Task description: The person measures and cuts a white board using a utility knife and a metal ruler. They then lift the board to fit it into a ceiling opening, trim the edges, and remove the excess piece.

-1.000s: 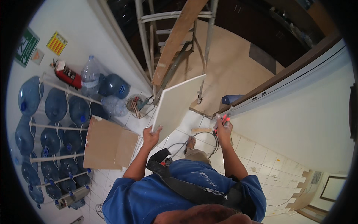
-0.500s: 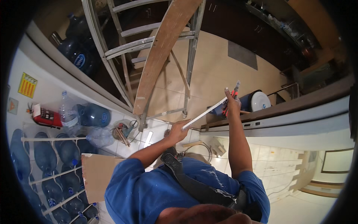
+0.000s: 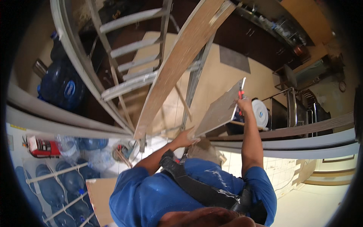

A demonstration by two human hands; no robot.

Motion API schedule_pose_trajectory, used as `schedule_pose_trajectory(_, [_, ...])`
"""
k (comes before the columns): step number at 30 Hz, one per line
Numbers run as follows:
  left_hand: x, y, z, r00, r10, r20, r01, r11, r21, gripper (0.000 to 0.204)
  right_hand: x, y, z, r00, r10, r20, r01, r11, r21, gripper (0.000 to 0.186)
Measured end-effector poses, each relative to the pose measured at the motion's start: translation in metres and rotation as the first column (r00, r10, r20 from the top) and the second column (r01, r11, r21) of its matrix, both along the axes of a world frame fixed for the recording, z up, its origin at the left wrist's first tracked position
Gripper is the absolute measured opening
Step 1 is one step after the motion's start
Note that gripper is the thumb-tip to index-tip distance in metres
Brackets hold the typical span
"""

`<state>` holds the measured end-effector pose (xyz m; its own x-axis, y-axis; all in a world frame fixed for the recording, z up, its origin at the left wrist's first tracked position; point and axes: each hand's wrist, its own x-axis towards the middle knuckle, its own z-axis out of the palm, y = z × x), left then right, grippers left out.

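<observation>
A flat, pale grey board (image 3: 218,109) with white edges, looking like a piece of plasterboard, is held tilted in front of me. My left hand (image 3: 184,138) grips its near left corner. At its right edge, my right hand (image 3: 245,106) is closed round a red-and-black hand tool (image 3: 241,93) with a metal tip. The tool lies against the board's edge; its exact kind is hard to make out. Whether the right fingers also pinch the board is hidden.
A metal stepladder (image 3: 132,49) stands ahead, with a long wooden plank (image 3: 177,60) slanting across it. Large blue water bottles (image 3: 62,89) stand at left, more in a rack (image 3: 56,176). A red fire extinguisher (image 3: 43,146) is nearby. Right of the board is a round white lid (image 3: 260,113).
The board has turned from edge-on to showing its broad grey face. My right hand has shifted slightly right, and my left hand slightly lower. The view has moved closer to the ladder.
</observation>
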<state>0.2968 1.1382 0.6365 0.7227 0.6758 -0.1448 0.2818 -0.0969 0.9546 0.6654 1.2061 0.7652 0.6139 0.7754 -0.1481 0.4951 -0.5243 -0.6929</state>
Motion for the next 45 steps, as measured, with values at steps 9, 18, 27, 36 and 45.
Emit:
schedule_pose_trajectory(9, [-0.086,0.006,-0.103,0.901,0.104,-0.421,-0.301,0.85,-0.433,0.074,0.103,0.093,-0.039,0.997,-0.035,0.068,0.041,0.994,-0.097,0.025])
schedule_pose_trajectory(18, [-0.081,-0.009,-0.094,0.609,0.488,-0.625,-0.793,0.38,-0.476,0.071,0.174,0.176,-0.094,0.996,-0.033,-0.079,0.018,0.983,-0.181,0.012])
schedule_pose_trajectory(27, [-0.025,0.006,-0.075,0.509,0.615,-0.602,-0.847,0.234,-0.478,0.068,0.221,0.197,-0.138,0.972,-0.198,-0.128,0.186,0.977,-0.1,0.013])
schedule_pose_trajectory(36, [-0.002,0.027,-0.098,0.523,0.648,-0.554,-0.828,0.232,-0.511,0.065,0.252,0.246,-0.088,0.985,-0.129,-0.115,0.123,0.99,-0.062,0.012])
schedule_pose_trajectory(45, [0.052,0.093,-0.101,0.466,0.662,-0.588,-0.857,0.172,-0.485,0.061,0.317,0.318,-0.119,0.996,0.086,0.004,-0.084,0.984,-0.156,0.023])
